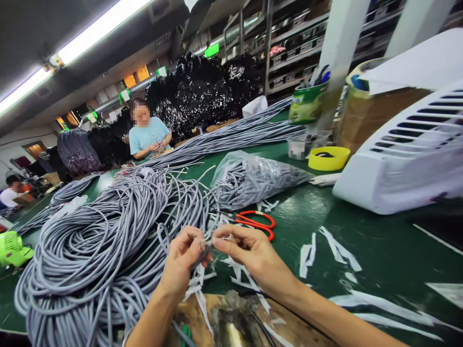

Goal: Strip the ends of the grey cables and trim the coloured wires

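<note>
My left hand (184,258) pinches the end of a grey cable (203,251) between thumb and fingers. Close against it, my right hand (251,253) is closed on thin pale strands at that cable's tip; the fingers hide most of them. A big coil of grey cable (108,226) lies to the left and reaches up to my left hand. Just beyond my right hand rest scissors with red handles (258,220). White strips (198,284) are strewn beneath both hands, beside a worn wooden board (213,308) at the table's near edge.
A clear bag of short grey pieces (253,179) lies behind the scissors. At right stand a white slatted machine (401,159), a yellow ring (328,158) and a green can (307,103). A co-worker (149,132) sits across the green table (289,217). A green fan (13,248) stands left.
</note>
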`<action>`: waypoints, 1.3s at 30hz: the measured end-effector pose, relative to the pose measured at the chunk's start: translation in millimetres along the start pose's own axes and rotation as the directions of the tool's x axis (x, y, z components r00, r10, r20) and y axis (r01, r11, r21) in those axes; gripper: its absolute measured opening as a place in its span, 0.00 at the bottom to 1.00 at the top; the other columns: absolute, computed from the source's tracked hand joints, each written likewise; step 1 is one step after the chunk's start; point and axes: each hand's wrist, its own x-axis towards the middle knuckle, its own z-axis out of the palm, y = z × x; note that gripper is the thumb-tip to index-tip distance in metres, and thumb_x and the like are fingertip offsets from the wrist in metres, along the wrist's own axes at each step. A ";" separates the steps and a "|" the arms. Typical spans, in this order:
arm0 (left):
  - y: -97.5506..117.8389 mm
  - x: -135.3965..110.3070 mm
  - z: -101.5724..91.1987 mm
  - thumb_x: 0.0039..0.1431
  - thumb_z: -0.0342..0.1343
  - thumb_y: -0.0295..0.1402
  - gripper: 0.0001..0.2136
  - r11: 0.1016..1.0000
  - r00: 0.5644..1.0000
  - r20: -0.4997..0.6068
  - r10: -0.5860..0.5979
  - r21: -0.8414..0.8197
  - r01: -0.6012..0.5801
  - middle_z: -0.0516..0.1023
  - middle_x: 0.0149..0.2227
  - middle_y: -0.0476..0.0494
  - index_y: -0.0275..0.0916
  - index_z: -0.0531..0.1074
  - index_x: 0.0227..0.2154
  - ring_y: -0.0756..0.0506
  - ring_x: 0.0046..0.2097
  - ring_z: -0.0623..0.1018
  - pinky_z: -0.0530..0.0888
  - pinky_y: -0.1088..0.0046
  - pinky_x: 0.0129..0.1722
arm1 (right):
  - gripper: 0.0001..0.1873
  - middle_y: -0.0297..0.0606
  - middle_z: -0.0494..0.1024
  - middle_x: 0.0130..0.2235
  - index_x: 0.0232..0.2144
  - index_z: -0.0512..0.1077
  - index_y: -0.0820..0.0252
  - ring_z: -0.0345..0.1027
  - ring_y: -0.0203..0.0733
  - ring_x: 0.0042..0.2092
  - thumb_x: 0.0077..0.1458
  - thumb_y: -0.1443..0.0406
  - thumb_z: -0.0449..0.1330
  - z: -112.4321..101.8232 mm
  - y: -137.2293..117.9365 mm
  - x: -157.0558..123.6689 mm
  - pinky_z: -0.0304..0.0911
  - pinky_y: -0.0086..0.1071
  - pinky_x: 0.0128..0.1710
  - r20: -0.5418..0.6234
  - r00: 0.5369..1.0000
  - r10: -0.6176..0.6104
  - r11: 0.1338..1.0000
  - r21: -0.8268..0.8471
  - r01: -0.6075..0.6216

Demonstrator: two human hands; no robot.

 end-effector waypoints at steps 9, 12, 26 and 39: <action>5.2 -1.7 4.3 0.44 0.63 0.35 0.11 0.915 0.988 0.124 -0.087 -0.383 0.129 0.63 0.28 0.50 0.35 0.66 0.23 0.50 0.29 0.70 0.64 0.76 0.26 | 0.16 0.35 0.74 0.18 0.19 0.72 0.63 0.46 0.24 0.15 0.34 0.55 0.68 -2.7 -6.2 -1.3 0.37 0.24 0.16 0.155 0.974 0.167 0.901 0.377 -0.215; 6.3 -1.4 7.5 0.43 0.62 0.34 0.11 0.914 0.988 0.124 -0.095 -0.382 0.135 0.61 0.25 0.50 0.34 0.66 0.21 0.50 0.28 0.69 0.62 0.76 0.25 | 0.15 0.34 0.74 0.17 0.17 0.72 0.63 0.43 0.23 0.15 0.32 0.57 0.69 -3.3 -8.9 -2.2 0.40 0.24 0.16 0.177 0.967 0.181 0.856 0.457 -0.244; 0.5 -1.7 0.2 0.29 0.50 0.23 0.06 0.981 0.993 0.047 -0.107 -0.157 0.113 0.61 0.20 0.53 0.34 0.64 0.17 0.53 0.22 0.65 0.61 0.78 0.23 | 0.14 0.26 0.55 0.13 0.10 0.62 0.62 0.43 0.27 0.18 0.35 0.62 0.61 -6.8 -14.4 -0.1 0.38 0.26 0.18 0.229 0.961 0.153 0.982 -0.143 -0.122; -3.1 -1.1 11.4 0.23 0.46 0.22 0.07 0.915 0.975 0.172 -0.143 -0.353 0.196 0.60 0.16 0.52 0.36 0.55 0.13 0.53 0.20 0.64 0.59 0.78 0.21 | 0.23 0.18 0.43 0.12 0.11 0.50 0.60 0.34 0.22 0.13 0.35 0.63 0.65 5.1 -0.5 -8.3 0.55 0.20 0.20 0.317 0.926 0.203 0.698 0.617 -0.364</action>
